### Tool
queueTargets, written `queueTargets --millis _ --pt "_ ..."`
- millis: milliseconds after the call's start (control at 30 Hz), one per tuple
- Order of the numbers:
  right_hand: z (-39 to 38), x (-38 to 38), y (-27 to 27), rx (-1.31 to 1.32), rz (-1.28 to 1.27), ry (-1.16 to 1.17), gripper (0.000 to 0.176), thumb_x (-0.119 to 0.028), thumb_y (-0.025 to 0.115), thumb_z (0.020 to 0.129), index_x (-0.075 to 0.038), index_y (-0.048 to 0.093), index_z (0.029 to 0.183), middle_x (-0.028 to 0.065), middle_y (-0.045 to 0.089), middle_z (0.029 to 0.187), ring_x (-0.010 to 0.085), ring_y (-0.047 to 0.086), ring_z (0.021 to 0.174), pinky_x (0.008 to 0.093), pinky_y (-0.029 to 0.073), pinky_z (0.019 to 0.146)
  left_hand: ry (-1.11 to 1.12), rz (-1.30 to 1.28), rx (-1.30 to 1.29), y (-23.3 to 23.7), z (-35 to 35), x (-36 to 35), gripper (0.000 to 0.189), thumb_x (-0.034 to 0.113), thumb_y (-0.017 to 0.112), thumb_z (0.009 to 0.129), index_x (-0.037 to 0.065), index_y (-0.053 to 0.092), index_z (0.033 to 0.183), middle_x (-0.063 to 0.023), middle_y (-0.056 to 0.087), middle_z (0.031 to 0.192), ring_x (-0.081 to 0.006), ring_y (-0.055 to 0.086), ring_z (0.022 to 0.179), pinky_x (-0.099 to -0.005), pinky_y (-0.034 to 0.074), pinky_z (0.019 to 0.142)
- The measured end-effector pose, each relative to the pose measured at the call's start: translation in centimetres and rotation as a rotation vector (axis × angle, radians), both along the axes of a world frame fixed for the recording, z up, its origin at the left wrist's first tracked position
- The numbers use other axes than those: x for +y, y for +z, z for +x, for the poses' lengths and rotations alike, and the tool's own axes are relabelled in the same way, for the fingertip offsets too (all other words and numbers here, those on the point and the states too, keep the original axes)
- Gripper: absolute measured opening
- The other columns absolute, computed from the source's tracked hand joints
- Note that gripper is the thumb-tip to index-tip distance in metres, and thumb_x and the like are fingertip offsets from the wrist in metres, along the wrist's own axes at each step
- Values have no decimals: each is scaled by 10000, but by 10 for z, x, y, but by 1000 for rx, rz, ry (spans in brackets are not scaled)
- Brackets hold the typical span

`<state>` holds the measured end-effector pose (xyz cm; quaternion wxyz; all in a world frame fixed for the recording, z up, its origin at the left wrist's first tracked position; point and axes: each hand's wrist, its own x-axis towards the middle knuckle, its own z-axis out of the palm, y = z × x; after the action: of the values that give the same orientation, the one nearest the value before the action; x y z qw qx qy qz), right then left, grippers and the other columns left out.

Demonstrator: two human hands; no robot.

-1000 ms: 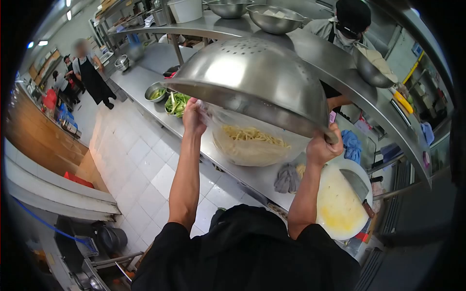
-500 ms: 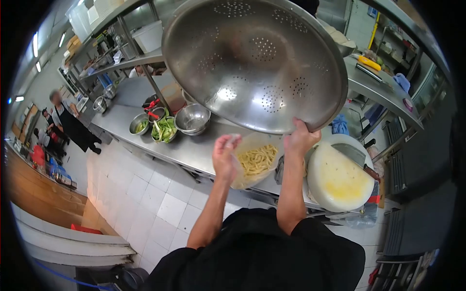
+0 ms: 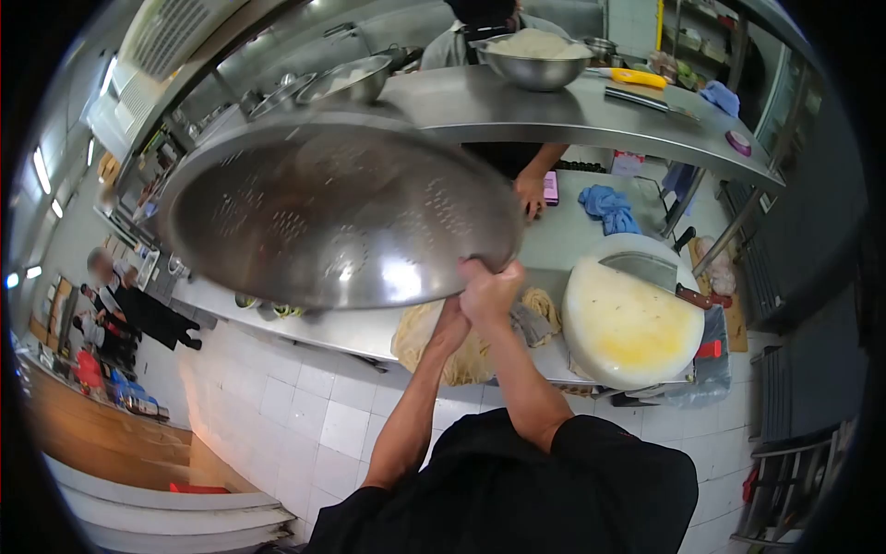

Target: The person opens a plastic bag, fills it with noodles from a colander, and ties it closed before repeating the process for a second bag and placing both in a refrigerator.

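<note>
A big perforated steel colander (image 3: 341, 222), smeared by motion, is tilted up in front of me. My right hand (image 3: 491, 288) is closed around its near right rim. Just below and left of it, my left hand (image 3: 450, 331) reaches under the rim; its fingers are hidden. Under my forearms, a clear plastic bag of pale yellow strips (image 3: 466, 360) sits at the counter's edge. To its right lie a grey cloth (image 3: 531, 325) and a small heap of similar strips (image 3: 542, 303).
A thick round white cutting board (image 3: 632, 342) with a cleaver (image 3: 646, 270) stands at right. Above the counter runs a steel shelf (image 3: 443, 106) bearing a bowl of white food (image 3: 537, 57). Across the counter, a person's hand (image 3: 531, 192) rests near a blue cloth (image 3: 609, 208).
The colander has swung left and lower, now covering most of the bowls on the counter. My left hand has moved under its rim beside my right hand. My view has turned right.
</note>
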<state>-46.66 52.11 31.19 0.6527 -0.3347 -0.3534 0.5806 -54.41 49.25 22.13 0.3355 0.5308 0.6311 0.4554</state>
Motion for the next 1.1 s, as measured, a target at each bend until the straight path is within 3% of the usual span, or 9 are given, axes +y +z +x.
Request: queueTargets --millis 200,400,500,567,633,700,800,967,1100 --pt "4 5 -10 155 183 296 149 -14 567 671 19 591 814 -10 540 663 60 466 592 243 391 510 -4 -248 31 -20 -8 -23 576 292 500 868 -3 353 1341 -187 394 1362 -269 330 1299 -352 276 1050" --pt "17 -36 26 377 90 552 156 30 580 708 -6 442 644 -59 382 625 21 367 607 238 295 486 792 -102 785 -27 -10 -59 365 221 494 904 -10 470 1185 -125 546 1132 -230 573 997 -297 481 788" --pt "30 -64 53 272 358 434 235 21 603 714 -14 396 606 -16 353 569 41 347 567 254 273 488 830 145 371 -3 -5 -103 385 234 444 915 -18 444 1206 -125 523 1151 -225 552 1016 -313 466 828" --pt "52 -79 75 190 505 288 260 12 603 690 0 359 602 43 321 556 82 339 528 290 272 475 804 393 -78 18 -1 -133 407 247 394 925 -26 418 1227 -126 499 1169 -219 530 1035 -330 451 869" --pt "74 -93 90 193 661 245 213 43 553 632 20 342 616 173 355 581 337 385 526 372 293 490 505 770 -738 10 -35 -160 425 240 360 927 -52 414 1231 -156 488 1179 -239 522 1041 -358 453 879" --pt "98 -113 91 138 696 152 164 51 537 621 25 376 623 179 378 561 377 402 535 377 298 485 509 762 -510 14 -47 -190 525 329 389 932 -15 342 1327 -139 419 1305 -261 430 1191 -383 365 1012" --pt "150 -150 77 84 545 316 63 63 527 686 21 479 683 17 407 574 40 355 514 252 288 459 526 766 -186 6 -52 -223 534 373 421 913 -43 440 1247 -169 509 1190 -245 504 1086 -376 440 905" --pt "258 -215 53 211 394 193 134 60 513 684 16 570 797 -41 418 561 40 395 545 240 324 481 287 486 -125 7 15 -261 496 372 461 897 -46 499 1161 -152 550 1086 -239 539 991 -356 456 829" --pt "356 -287 8 -285 413 -75 185 -103 604 631 -3 450 648 41 329 553 132 379 512 313 324 485 -29 137 -118 -9 67 -308 471 371 493 884 -49 546 1092 -139 583 1003 -234 567 916 -340 468 768"
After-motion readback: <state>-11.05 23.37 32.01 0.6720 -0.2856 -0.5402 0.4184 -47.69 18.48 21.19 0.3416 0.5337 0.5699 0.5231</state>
